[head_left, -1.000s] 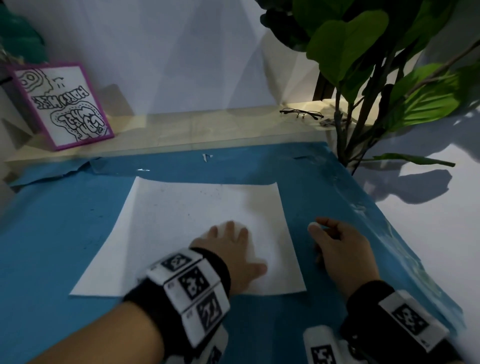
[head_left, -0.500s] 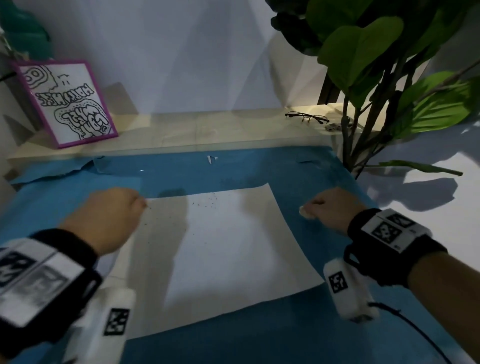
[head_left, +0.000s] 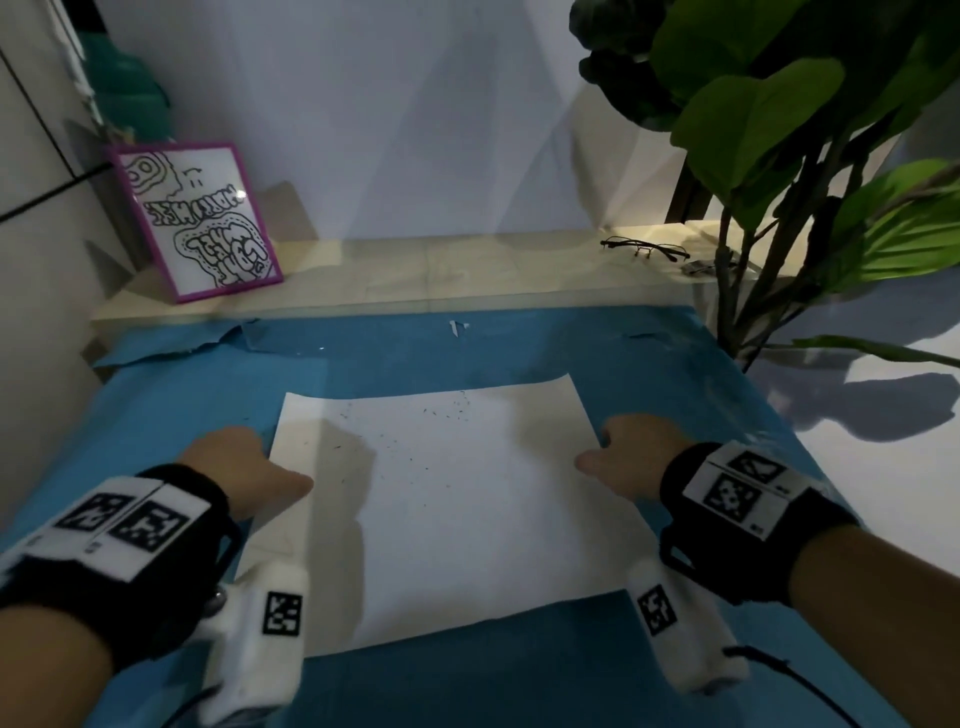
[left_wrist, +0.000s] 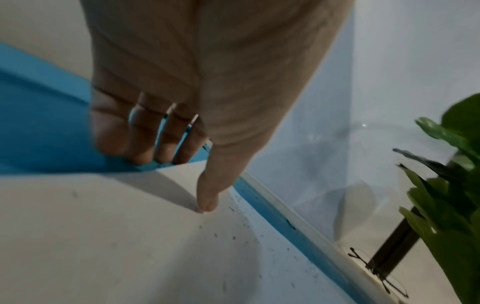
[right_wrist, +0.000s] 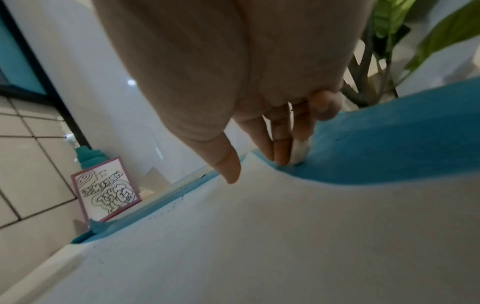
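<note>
Both hands have closed in on the sheet of paper (head_left: 467, 519) since 0.5 s ago: the left hand (head_left: 244, 467) has slid from the far left corner to the left edge, and the right hand (head_left: 628, 457) has come from beyond the far right corner onto the right edge. White and square-cornered, the sheet lies on the blue mat (head_left: 519, 353), its left edge slightly raised and shaded, its far half peppered with dark specks (head_left: 457, 405). The left thumb presses on it while the 4 fingers curl to the mat just off the edge; whether they pinch it I cannot tell. The right fingers clasp a small white block (right_wrist: 298, 152) against the mat beside the edge, thumb over the sheet.
</note>
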